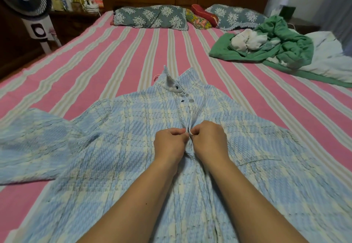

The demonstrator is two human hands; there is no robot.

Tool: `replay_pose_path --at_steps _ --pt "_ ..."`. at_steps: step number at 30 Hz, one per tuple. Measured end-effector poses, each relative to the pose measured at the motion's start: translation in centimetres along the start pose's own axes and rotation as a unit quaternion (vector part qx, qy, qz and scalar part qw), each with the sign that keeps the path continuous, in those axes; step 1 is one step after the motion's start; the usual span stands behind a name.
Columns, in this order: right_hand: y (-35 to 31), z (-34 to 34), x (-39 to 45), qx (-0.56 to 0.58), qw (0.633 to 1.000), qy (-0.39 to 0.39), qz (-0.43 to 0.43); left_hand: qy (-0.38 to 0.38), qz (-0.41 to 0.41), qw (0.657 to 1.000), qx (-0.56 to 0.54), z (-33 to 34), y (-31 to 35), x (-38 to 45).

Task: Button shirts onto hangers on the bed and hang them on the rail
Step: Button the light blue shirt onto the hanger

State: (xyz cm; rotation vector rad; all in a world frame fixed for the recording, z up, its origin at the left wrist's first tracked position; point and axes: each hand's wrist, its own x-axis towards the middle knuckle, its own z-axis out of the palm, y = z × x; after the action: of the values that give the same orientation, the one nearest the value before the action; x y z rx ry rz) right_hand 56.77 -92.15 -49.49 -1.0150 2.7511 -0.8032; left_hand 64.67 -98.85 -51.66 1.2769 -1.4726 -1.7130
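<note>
A light blue and cream plaid shirt lies spread front-up on the pink striped bed, collar pointing away from me. A pink hanger hook peeks out at the collar. Two buttons near the collar show on the placket. My left hand and my right hand meet at mid-chest, each pinching one edge of the shirt's front opening, fingers curled. The fabric bunches between them. The button under my fingers is hidden.
A heap of green and white clothes lies at the bed's right side. Pillows line the wooden headboard. A standing fan and a cluttered nightstand are at the left.
</note>
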Motion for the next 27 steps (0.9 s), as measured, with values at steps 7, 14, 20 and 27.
replay_pose_path --at_steps 7,14,20,27 --pt "-0.3 0.4 0.1 -0.023 0.999 -0.025 -0.029 -0.020 0.038 0.993 0.110 0.2 0.4 -0.5" --pt "0.7 -2.3 0.9 0.121 0.984 0.118 0.054 -0.015 0.010 0.993 0.116 -0.6 1.1 0.3" --pt "-0.6 -4.4 6.0 0.057 0.998 0.037 -0.006 0.032 0.116 0.950 0.288 0.5 7.5 6.2" --pt "-1.4 0.2 12.5 -0.108 0.978 -0.177 -0.021 0.041 0.192 0.888 0.416 2.2 4.6 13.4"
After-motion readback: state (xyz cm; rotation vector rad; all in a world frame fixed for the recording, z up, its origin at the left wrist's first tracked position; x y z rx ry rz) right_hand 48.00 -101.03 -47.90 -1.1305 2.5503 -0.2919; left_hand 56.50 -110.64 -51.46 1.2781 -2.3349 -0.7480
